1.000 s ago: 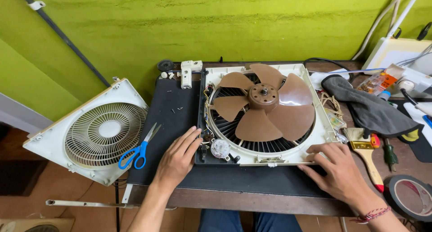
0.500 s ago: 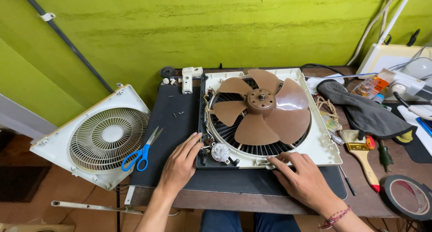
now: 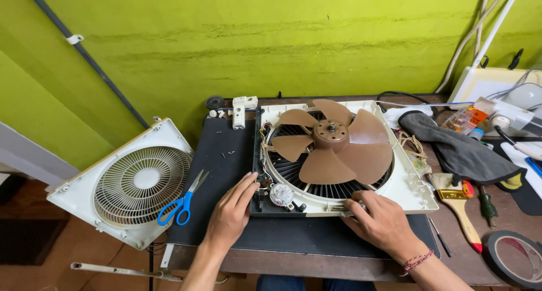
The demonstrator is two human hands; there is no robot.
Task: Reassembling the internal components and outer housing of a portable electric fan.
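Brown-bladed box fan (image 3: 333,150), front cover off, lies face-up on a black mat (image 3: 226,155) mid-worktop.

Both hands work its near edge: the left hand (image 3: 230,215) rests open, fingers spread, beside the small round knob (image 3: 281,194); the right hand (image 3: 379,223) has fingers curled on the cream frame's lower rim, clamped on nothing that shows. It looks like dismantling, likely needing that edge freed next. Blue-handled scissors (image 3: 182,200) and the removed grille (image 3: 135,185) lie left; an orange-and-clear packet (image 3: 464,120) sits far right.
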